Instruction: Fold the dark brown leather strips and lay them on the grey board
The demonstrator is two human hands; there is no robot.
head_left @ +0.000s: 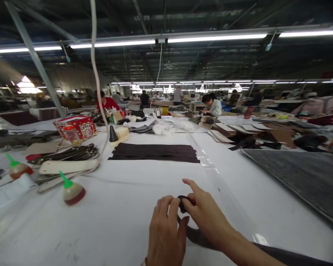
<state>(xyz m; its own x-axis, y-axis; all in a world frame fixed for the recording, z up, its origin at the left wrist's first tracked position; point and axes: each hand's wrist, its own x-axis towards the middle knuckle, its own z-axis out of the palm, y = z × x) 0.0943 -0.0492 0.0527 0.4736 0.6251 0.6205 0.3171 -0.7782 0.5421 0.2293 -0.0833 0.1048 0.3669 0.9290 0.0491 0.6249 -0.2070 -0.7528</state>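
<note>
My left hand [166, 231] is low in the middle of the view, its fingers bent round the end of a dark strip [199, 237]. My right hand [207, 210] pinches the same end from the right, with the index finger stretched out past it. The strip is folded or curled between the fingertips of both hands. From there it runs under my right wrist and along the tabletop to the lower right. A row of similar dark strips [155, 152] lies flat beyond my hands.
Two squeeze bottles [73, 193] with green nozzles stand at left near stacked pale straps [69, 166]. A hanging white cable [93, 55] comes down on the left beside a red box [84, 126]. A large dark board [299, 177] lies at right. Several people work farther back.
</note>
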